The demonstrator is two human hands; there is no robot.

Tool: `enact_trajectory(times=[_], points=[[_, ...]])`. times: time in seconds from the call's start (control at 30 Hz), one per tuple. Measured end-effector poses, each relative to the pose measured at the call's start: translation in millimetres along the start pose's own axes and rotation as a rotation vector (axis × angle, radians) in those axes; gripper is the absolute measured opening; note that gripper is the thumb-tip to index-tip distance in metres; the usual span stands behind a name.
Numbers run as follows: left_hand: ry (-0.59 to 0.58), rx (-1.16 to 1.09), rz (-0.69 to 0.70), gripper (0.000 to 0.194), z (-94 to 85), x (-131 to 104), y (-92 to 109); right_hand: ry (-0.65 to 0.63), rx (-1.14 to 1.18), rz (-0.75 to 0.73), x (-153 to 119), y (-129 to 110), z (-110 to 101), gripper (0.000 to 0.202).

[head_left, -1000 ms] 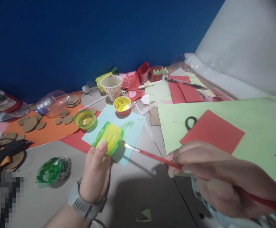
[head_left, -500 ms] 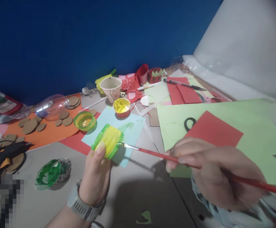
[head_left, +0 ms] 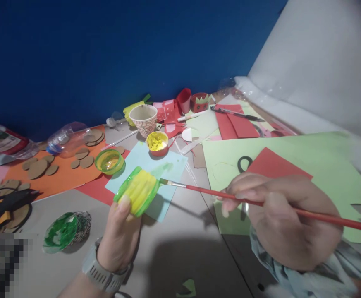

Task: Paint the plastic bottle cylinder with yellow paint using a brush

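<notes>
My left hand (head_left: 123,225) is closed on a small painted piece (head_left: 140,188), yellow in the middle with green along its edges; its thumb presses on the yellow face. A thin paintbrush (head_left: 205,191) with a red handle is gripped in my right hand (head_left: 287,217). Its bristle tip lies at the green right edge of the piece, touching or very close. Beneath the piece is a light blue paper (head_left: 170,163) with a green smear. Behind it stands a small cup of yellow paint (head_left: 157,143). A cup with green paint (head_left: 63,231) lies tipped at the left.
A green-rimmed dish (head_left: 109,161) and a patterned paper cup (head_left: 143,119) stand farther back. Cardboard discs (head_left: 39,169) lie on orange paper (head_left: 71,180). Scissors (head_left: 245,163), red paper (head_left: 271,162) and light green paper (head_left: 332,165) lie at the right. A black glue gun (head_left: 5,207) rests at far left.
The brush tip has moved slightly up along the piece's right edge. The painted piece has tilted a little in my left hand, and the view has shifted slightly.
</notes>
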State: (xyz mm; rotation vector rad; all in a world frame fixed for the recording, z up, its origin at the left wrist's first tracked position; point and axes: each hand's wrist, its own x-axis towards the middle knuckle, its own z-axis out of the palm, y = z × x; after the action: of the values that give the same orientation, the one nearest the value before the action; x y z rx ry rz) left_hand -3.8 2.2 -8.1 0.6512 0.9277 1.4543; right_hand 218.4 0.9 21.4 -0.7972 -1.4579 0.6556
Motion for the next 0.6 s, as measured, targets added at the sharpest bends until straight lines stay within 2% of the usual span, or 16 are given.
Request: enact_trajectory(times=[0.1, 0.37, 0.43, 0.53, 0.6], points=[[-0.045, -0.009, -0.013, 0.045, -7.1, 3.9, 5.3, 0.022, 0.208, -0.026, 5.4, -5.6, -0.2, 0.025], [-0.105, 0.041, -0.078, 0.047, -16.4, -0.3, 6.1, -0.289, 0.153, -0.155, 16.5, -20.2, -2.3, 0.024], [-0.113, 0.039, -0.077, 0.046, -17.3, -1.0, 4.5, -0.264, 0.151, -0.154, 14.7, -16.8, -4.2, 0.023], [-0.118, 0.037, -0.086, 0.048, -16.1, -0.7, 4.7, -0.115, 0.121, -0.125, 10.7, -10.7, -8.7, 0.022], [-0.108, 0.035, -0.1, 0.049, -13.5, -1.0, 6.3, -0.083, 0.099, -0.125, 9.2, -9.7, -11.2, 0.02]])
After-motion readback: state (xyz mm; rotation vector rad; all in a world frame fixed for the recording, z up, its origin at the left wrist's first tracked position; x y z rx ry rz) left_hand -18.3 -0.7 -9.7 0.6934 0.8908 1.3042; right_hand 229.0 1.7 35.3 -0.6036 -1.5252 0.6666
